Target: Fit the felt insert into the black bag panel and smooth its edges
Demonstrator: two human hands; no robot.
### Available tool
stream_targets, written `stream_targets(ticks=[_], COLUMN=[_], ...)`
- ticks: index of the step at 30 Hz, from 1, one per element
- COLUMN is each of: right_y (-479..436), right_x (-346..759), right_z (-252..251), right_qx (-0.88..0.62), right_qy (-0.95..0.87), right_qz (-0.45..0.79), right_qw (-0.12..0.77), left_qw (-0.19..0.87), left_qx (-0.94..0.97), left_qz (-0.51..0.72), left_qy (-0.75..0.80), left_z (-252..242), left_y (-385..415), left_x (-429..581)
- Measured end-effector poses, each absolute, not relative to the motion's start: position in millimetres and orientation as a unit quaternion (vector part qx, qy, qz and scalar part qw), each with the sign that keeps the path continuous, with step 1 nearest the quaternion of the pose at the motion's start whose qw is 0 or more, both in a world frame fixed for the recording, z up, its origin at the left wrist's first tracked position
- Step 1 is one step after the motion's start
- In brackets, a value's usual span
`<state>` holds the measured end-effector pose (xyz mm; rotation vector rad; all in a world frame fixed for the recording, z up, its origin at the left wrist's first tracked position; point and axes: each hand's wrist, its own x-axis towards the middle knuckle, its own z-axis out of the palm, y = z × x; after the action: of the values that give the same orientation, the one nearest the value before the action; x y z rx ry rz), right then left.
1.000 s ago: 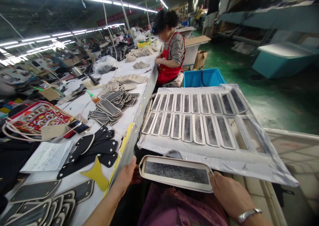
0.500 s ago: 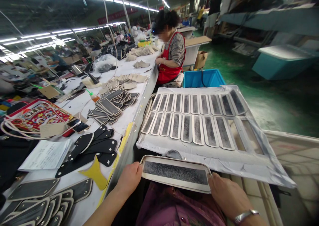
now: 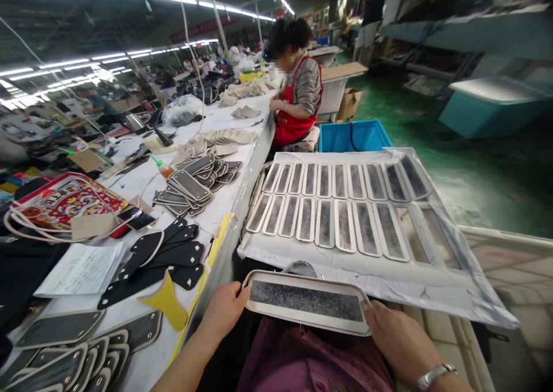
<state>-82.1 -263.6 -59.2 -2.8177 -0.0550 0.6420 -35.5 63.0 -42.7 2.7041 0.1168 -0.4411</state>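
I hold a long flat piece (image 3: 307, 301) with a cream border and a dark grey speckled middle level over my lap. My left hand (image 3: 224, 311) is closed on its left end. My right hand (image 3: 395, 337), with a metal watch on the wrist, grips its right end. Just beyond it lies a plastic-covered board (image 3: 380, 277) carrying two rows of several matching cream-edged pieces (image 3: 332, 205). On the white worktable (image 3: 142, 185) to my left lie black cut shapes (image 3: 159, 259), a yellow piece (image 3: 166, 305) and a stack of grey pieces (image 3: 185, 187).
More grey pieces (image 3: 64, 357) lie fanned at the table's near left corner, with a paper sheet (image 3: 82, 268) and a red printed bag (image 3: 64, 202) behind. A co-worker in a red apron (image 3: 296, 98) sits further along. A blue bin (image 3: 352, 136) stands behind the board.
My left hand has closed more tightly on the piece's left end. The piece has stayed almost where it was.
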Motion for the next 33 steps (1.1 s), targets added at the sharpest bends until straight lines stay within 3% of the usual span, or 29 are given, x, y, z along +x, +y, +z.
stream_targets(ticks=[3,8,17,19,23,25,29,33], right_y=[-264,-261,-257,-258,-258,-257,-256,-255], right_x=[-82,-81,-81,-81,-79,-79,-79,-77], right_z=[-58,-56,-54,-55,-56,-56,-55,-55], right_qx=[-0.968,-0.969,-0.972,-0.971,-0.969,-0.970,-0.969,-0.970], right_qy=[-0.034,-0.096,-0.049,-0.042,0.017,0.018,0.014,0.014], right_qz=[0.220,0.224,0.220,0.223,0.215,0.214,0.216,0.220], right_qw=[0.113,0.051,0.064,0.076,0.117,0.118,0.114,0.103], left_qw=[0.166,0.206,0.246,0.338,0.637,0.679,0.641,0.471], left_qx=[0.974,0.966,0.950,0.906,0.693,0.660,0.714,0.846], left_qz=[-0.155,-0.156,-0.193,-0.253,-0.304,-0.277,-0.252,-0.243], left_qy=[0.020,0.016,0.007,0.018,0.149,0.163,0.122,0.055], left_z=[-42,-48,-40,-40,-53,-62,-69,-62], left_y=[60,63,66,77,97,99,89,83], left_x=[-33,-36,-30,-32,-39,-40,-32,-20])
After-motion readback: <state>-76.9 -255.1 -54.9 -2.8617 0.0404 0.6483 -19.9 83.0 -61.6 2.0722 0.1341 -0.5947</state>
